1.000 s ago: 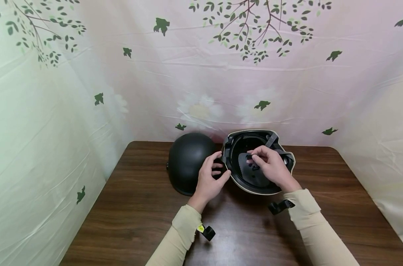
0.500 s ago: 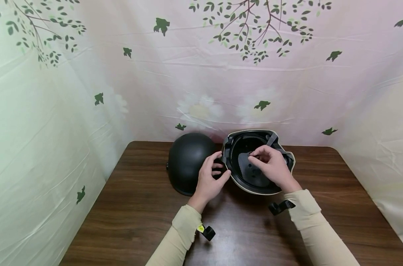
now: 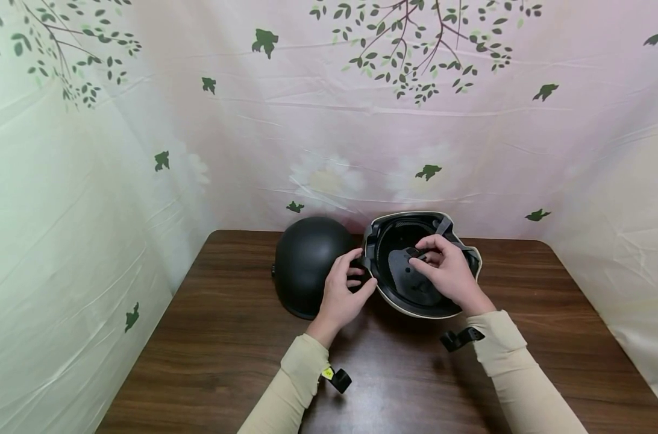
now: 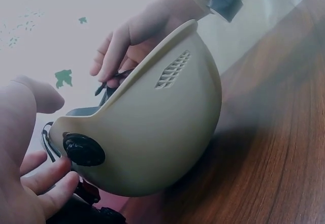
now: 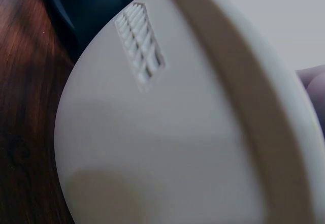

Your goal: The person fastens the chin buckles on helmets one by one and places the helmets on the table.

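Observation:
An upturned tan helmet (image 4: 157, 132) with a black padded lining (image 3: 416, 289) lies at the back of the table in the head view. Inside its opening, my right hand (image 3: 445, 271) pinches a black strap (image 4: 118, 76) between thumb and fingers; the fingers partly hide it. My left hand (image 3: 342, 295) is at the tan helmet's left edge, fingers spread and slightly bent. In the left wrist view, its fingertips touch the side by a round black knob (image 4: 84, 150), while its thumb stands apart. A black helmet (image 3: 310, 265) sits dome up, just left of my left hand.
Both helmets stand close together on a dark brown wooden table (image 3: 226, 361), near its back edge. Pale cloth (image 3: 329, 132) with printed leaves hangs behind and on both sides. Small black cameras (image 3: 340, 381) are on both wrists.
My right hand has shifted slightly to the right inside the tan helmet, with the black strap between its fingers. The left hand and both helmets stay in place.

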Demonstrator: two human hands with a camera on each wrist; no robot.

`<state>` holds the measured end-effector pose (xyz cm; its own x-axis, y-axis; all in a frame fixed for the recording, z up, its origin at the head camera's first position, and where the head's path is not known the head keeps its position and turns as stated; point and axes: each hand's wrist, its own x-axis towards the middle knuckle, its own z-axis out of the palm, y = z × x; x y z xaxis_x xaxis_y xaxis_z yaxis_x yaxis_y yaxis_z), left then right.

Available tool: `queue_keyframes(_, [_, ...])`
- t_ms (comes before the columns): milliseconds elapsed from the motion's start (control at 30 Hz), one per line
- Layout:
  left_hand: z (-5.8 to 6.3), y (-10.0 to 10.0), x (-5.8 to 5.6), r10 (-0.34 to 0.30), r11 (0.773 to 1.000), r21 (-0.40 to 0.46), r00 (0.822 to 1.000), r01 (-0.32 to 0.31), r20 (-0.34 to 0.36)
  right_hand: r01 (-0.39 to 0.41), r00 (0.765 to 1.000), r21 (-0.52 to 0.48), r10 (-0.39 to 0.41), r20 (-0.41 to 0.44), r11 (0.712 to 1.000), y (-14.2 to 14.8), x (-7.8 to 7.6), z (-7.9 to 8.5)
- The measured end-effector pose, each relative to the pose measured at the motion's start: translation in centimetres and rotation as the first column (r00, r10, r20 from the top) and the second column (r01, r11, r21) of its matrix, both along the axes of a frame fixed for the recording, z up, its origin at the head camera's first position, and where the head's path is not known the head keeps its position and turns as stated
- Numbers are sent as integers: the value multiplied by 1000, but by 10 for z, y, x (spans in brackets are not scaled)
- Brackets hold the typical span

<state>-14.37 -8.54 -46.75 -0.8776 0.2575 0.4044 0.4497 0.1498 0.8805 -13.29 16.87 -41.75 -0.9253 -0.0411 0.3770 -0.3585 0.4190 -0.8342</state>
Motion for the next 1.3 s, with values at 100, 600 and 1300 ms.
queue_keyframes(100, [0, 1, 0, 5, 1000, -8, 1000, -4, 19, -6, 1000, -35, 7, 6, 999, 6, -7, -11])
queue_keyframes(600, [-3, 2, 11, 44, 997, -62, 991, -37, 123, -14, 1000, -36, 14, 11, 999, 9, -6, -14])
queue_keyframes(1300, [9, 20, -7, 17, 990, -137, 961, 22, 276, -20, 1000, 14, 20, 1, 1000, 10, -8, -15])
